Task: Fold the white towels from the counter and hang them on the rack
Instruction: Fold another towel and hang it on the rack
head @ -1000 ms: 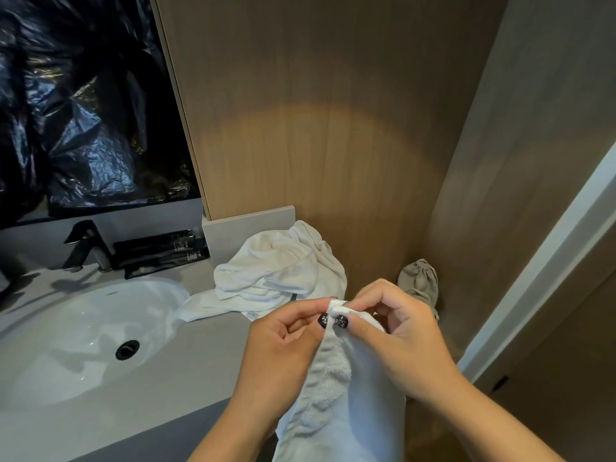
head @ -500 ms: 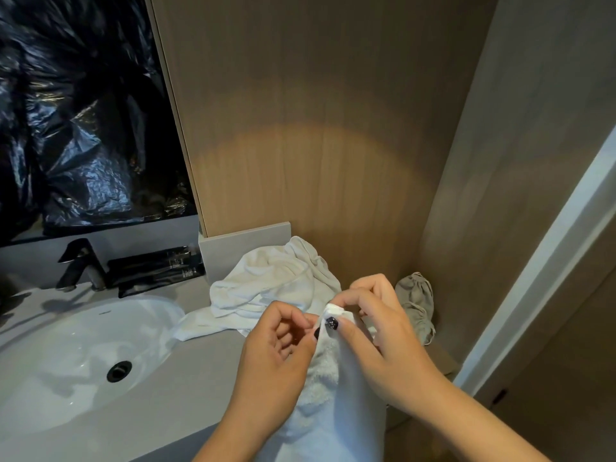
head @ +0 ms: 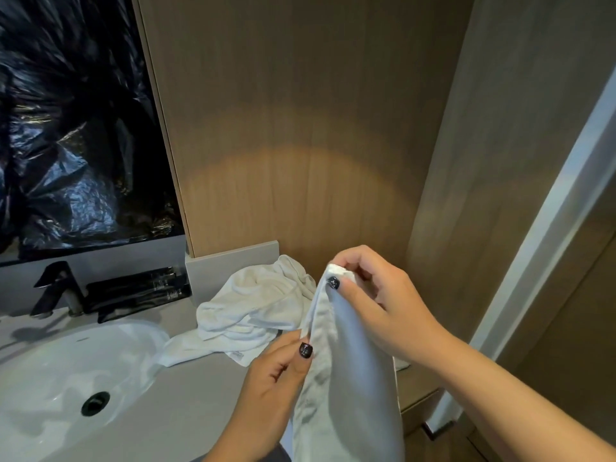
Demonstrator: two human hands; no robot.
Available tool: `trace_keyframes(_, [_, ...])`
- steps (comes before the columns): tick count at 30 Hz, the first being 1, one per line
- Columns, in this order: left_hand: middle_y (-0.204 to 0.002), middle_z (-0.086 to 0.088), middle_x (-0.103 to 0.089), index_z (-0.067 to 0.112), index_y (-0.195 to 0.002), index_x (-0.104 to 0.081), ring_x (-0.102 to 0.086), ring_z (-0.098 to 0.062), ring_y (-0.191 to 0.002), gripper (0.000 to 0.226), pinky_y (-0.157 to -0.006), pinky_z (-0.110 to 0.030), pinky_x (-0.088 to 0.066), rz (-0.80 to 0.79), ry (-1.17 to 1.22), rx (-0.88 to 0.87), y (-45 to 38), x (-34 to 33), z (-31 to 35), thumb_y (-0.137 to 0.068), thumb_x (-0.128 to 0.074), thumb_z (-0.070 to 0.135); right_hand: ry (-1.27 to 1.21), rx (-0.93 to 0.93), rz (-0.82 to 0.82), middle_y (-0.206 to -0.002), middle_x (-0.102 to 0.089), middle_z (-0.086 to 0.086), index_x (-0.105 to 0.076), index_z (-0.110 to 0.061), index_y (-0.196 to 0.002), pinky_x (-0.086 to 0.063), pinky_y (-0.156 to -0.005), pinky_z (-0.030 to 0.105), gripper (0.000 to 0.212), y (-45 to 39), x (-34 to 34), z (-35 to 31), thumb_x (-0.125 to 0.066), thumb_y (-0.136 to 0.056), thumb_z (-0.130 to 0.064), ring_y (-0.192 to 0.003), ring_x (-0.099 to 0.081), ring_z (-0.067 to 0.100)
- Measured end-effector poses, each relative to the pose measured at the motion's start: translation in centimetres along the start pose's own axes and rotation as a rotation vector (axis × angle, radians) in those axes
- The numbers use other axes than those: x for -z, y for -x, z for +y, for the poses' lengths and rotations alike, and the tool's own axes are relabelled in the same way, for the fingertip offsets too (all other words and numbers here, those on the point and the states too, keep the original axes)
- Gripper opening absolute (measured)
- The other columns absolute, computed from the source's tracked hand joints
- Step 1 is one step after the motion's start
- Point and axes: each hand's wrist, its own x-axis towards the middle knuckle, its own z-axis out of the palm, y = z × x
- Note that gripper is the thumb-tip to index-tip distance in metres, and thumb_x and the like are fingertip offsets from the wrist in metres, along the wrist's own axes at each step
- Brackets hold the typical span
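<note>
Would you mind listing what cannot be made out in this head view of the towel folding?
- Rack: nowhere in the head view, so its place is unknown.
- Held towel: lower end cut off by the bottom edge; right hand covers its top corner.
- Left hand: its fingers are hidden behind the cloth.
- Towel pile on the counter: crumpled, count unclear.
- Dark items behind the sink: too dim to identify.
</note>
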Motion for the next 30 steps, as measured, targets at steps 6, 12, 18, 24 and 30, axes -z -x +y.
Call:
trace_keyframes(6, [-0.09,0.008,-0.061,0.038,-0.089,-0.076,-0.058,-0.01,-0.082,0.026,-0.073,-0.012,-0.042,0.128,-0.198,-0.055,-0.6,0.4,-1.2,-0.08,-0.058,0.055,0.048,0.023,0.057,-0.094,-0.057,-0.01,-0.063,-0.015,-0.099,-0.039,-0.075,0.012,0.006,-1.0,-0.3,0.1,-0.06,-0.096,-0.011,-0.085,-0.055,0.011])
trace_keyframes(12, [-0.093,0.012,-0.058,0.033,-0.087,-0.071,-0.059,-0.009,-0.089,0.018,-0.072,-0.009,-0.039,0.08,-0.338,-0.014,-0.3,0.9,-4.3,-0.095,-0.059,0.044,0.014,-0.074,0.119,-0.096,-0.06,-0.009,-0.064,-0.019,-0.096,-0.042,-0.076,0.014,0.012,-1.6,-0.1,1.4,-0.061,-0.094,-0.008,-0.09,-0.058,0.01])
trace_keyframes(18, [-0.086,0.024,-0.053,0.04,-0.076,-0.048,-0.052,-0.002,-0.08,0.03,-0.068,-0.014,-0.037,0.067,-0.437,-0.008,-0.2,1.1,-6.2,-0.096,-0.037,0.06,0.053,-0.168,0.179,-0.096,-0.06,-0.01,-0.063,-0.024,-0.093,-0.043,-0.073,0.013,0.01,-1.9,0.6,3.0,-0.063,-0.093,-0.014,-0.087,-0.057,0.007])
trace_keyframes(24, [-0.079,0.021,-0.05,0.035,-0.067,-0.036,-0.048,-0.008,-0.071,0.041,-0.059,-0.018,-0.034,0.057,-0.572,-0.044,-0.2,1.8,-7.9,-0.088,-0.026,0.069,0.119,-0.288,0.257,-0.097,-0.059,-0.009,-0.062,-0.025,-0.091,-0.042,-0.071,0.012,0.008,-2.5,1.8,5.4,-0.06,-0.094,-0.018,-0.088,-0.055,0.004])
trace_keyframes(30, [-0.062,0.009,-0.045,0.033,-0.064,-0.036,-0.048,-0.012,-0.063,0.059,-0.057,-0.026,-0.036,0.044,-0.672,-0.053,0.0,4.0,-9.3,-0.083,-0.018,0.085,0.058,-0.489,0.436,-0.095,-0.063,-0.004,-0.063,-0.022,-0.092,-0.046,-0.073,0.024,0.007,-2.7,4.6,8.7,-0.059,-0.096,-0.019,-0.087,-0.057,0.011])
